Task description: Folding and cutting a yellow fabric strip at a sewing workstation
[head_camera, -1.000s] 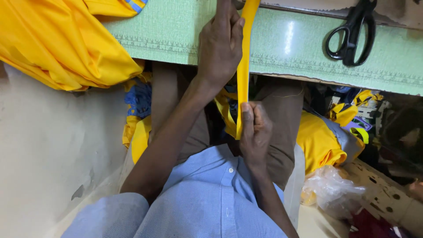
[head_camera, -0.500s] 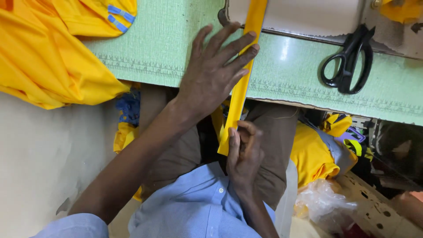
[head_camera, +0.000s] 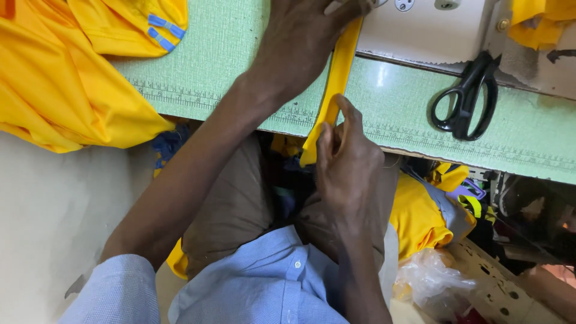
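Yellow strip held taut across the surface edge

Head view: Yellow fabric strip (head_camera: 337, 78) is seen as a narrow folded band, judged light, soft and limp, likely to sag or twist unless kept under tension; it is best taken at both ends, pinched flat. It runs from the sewing machine base (head_camera: 420, 30) down over the edge of the green surface (head_camera: 240, 66) toward the lap. The left hand (head_camera: 303, 36) is laid over its upper end, fingers spread and pressing it down, arm stretched forward. The right hand (head_camera: 348, 162) is closed on the lower end, thumb and fingers pinching, wrist bent upward. Black scissors (head_camera: 465, 96) lie to the right, yellow garments (head_camera: 66, 78) to the left
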